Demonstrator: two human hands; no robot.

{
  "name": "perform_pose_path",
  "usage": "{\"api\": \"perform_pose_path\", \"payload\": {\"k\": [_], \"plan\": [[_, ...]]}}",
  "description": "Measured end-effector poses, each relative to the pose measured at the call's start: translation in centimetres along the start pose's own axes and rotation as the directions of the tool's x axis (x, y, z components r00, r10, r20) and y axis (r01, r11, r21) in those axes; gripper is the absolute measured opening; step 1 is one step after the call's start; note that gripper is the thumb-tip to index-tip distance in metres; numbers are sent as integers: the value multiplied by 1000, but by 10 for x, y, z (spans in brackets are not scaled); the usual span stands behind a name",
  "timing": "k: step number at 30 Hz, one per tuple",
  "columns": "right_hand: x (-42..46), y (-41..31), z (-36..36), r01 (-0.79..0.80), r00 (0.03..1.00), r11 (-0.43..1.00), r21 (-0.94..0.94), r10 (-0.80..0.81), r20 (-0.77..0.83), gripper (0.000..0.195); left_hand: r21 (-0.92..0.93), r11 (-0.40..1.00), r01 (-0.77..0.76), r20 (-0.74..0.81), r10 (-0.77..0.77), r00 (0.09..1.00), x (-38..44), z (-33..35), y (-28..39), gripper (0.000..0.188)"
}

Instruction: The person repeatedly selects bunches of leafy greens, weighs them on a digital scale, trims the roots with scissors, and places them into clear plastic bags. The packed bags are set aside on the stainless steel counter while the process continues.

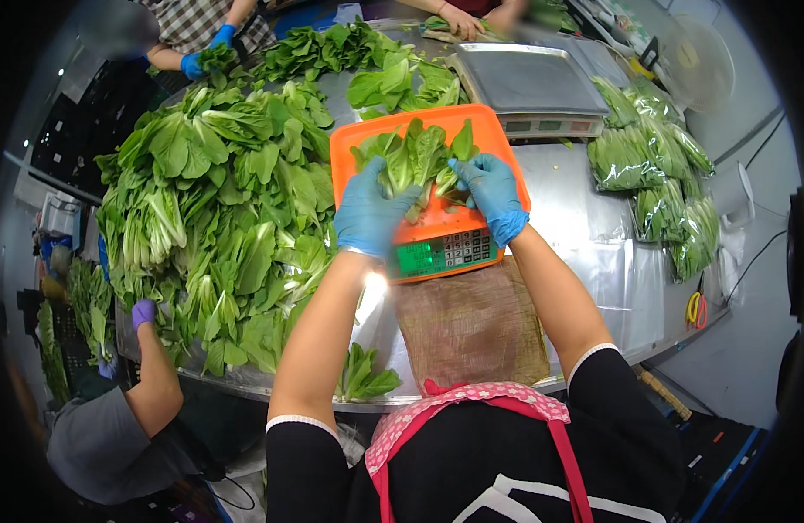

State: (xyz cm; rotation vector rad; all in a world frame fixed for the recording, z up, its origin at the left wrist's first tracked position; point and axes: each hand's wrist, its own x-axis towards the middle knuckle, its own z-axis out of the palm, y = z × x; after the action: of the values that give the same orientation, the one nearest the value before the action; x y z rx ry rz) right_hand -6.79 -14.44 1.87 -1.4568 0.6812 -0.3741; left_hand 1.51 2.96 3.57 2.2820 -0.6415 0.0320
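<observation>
My left hand [368,212], in a blue glove, is closed around the lower left of a bunch of leafy greens [412,157]. The bunch is over the orange tray [350,134] of a digital scale with a lit green display [414,259]. In its blue glove, my right hand [492,191] pinches a smaller piece of greens [449,180] at the right of the bunch. Its fingertips are partly hidden. Below the scale, a brown cloth [467,323] lies flat on the metal table [585,242].
A large heap of leafy greens [245,189] covers the table's left. A second scale [526,78] stands behind, beside bagged greens [627,157]. Scissors [696,308] hang at the right edge. Co-workers' hands, one purple-gloved [142,314], are at the left and far side.
</observation>
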Motion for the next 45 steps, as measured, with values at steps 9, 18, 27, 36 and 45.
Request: {"api": "perform_pose_path", "payload": {"k": [9, 18, 27, 36, 45], "plan": [[-15, -7, -2, -35, 991, 980, -197, 59, 117, 31, 0, 995, -103, -5, 103, 995, 13, 14, -7, 59], [-8, -10, -43, 61, 993, 992, -107, -50, 105, 30, 2, 983, -184, -178, 181, 967, -16, -12, 36, 43], [-50, 4, -76, 23, 963, 950, 310, -104, 248, 20, -519, -35, 854, 849, 94, 520, -54, 42, 60, 39], [-113, 30, -79, 28, 968, 704, 709, -196, 156, 24, -688, 35, 725, 722, -64, 689, -86, 46, 64, 24], [-182, 52, -50, 546, 542, 800, -250, -109, 834, 27, -736, 237, 635, 603, -196, 773, -97, 13, 25, 17]]}}
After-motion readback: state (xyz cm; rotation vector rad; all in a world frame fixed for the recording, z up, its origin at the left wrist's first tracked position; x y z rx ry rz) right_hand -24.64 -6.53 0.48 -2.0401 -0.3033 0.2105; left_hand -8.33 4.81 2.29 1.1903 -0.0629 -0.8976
